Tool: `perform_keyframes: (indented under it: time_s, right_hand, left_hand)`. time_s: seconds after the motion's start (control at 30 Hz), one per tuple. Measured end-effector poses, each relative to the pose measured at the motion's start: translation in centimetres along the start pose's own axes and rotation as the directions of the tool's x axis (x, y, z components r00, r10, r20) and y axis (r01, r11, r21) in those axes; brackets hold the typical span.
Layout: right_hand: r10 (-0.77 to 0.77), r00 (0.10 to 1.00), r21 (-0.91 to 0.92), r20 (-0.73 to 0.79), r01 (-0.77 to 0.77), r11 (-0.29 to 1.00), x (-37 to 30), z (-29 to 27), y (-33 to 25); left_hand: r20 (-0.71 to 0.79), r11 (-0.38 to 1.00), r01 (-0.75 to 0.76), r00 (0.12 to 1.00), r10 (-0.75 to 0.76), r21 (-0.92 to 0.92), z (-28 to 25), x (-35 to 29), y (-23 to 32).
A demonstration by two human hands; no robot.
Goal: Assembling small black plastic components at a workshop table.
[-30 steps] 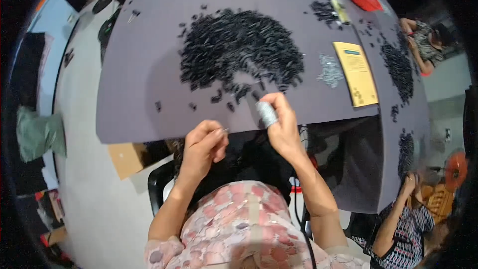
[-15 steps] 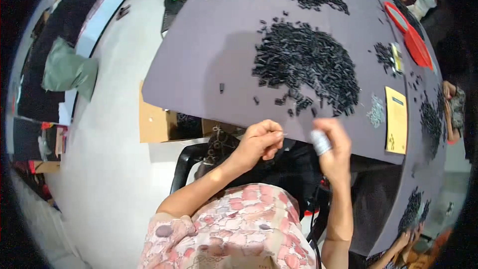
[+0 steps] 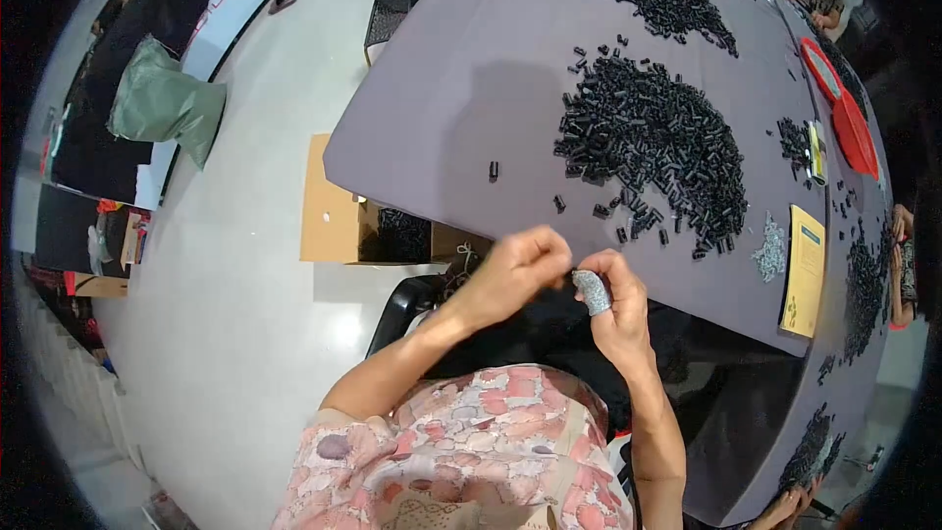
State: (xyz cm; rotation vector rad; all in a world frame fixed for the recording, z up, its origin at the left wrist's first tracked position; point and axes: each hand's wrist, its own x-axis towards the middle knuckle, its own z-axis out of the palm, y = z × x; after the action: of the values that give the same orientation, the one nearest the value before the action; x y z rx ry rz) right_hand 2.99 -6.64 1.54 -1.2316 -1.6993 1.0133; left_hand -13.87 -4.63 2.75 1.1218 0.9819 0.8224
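Note:
My left hand (image 3: 530, 267) is closed, thumb and fingers pinched together in front of the table's near edge. It is slightly blurred, and whatever it pinches is too small to make out. Close to its right is my right hand (image 3: 618, 309), with grey wrapping (image 3: 593, 291) round one digit. Its fingertips are closed on a small black piece, which is mostly hidden. Beyond both hands, a large pile of short black tube-like pieces (image 3: 657, 137) lies on the table, with a few loose ones along its near side.
The purple-grey tabletop (image 3: 422, 137) bears further black piles, small clear pieces (image 3: 770, 250), a yellow booklet (image 3: 805, 270) and a red-rimmed sieve or basket (image 3: 852, 132). An open cardboard box (image 3: 329, 226) sits below the left edge. Other people's hands (image 3: 785, 508) are at the right side.
My right hand has moved left from the pile's near side to beside my left hand, its fingers now closed. The view has shifted, so the table appears farther right.

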Motion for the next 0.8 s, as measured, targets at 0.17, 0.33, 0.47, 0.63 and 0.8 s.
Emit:
perform_keyframes:
  time_s: [0.17,0.33,0.47,0.63,0.8]
  right_hand:
    - [0.062,0.998,0.099,-0.022,-0.059,0.993,-0.3,0.4,0.7]
    - [0.065,0.998,0.132,0.013,-0.066,0.989,-0.5,0.2,0.7]
    - [0.085,0.996,0.144,0.005,-0.084,0.986,-0.8,0.0,0.9]
    - [0.127,0.991,0.188,-0.037,-0.118,0.975,-0.7,-0.4,0.4]
    - [0.139,0.983,0.365,-0.118,-0.087,0.927,-0.6,-1.1,-0.4]
  left_hand:
    - [-0.387,0.631,-0.036,0.762,0.519,0.775,-4.5,3.3,0.9]
    - [-0.34,0.444,0.08,0.767,0.544,0.892,-5.3,4.3,-0.8]
    - [-0.332,0.448,0.065,0.767,0.549,0.892,-5.0,4.3,-1.0]
    - [-0.243,0.997,-0.036,0.969,0.053,0.074,-2.4,1.9,-0.2]
    - [-0.074,0.967,-0.105,0.993,0.09,-0.232,1.1,0.7,-0.8]
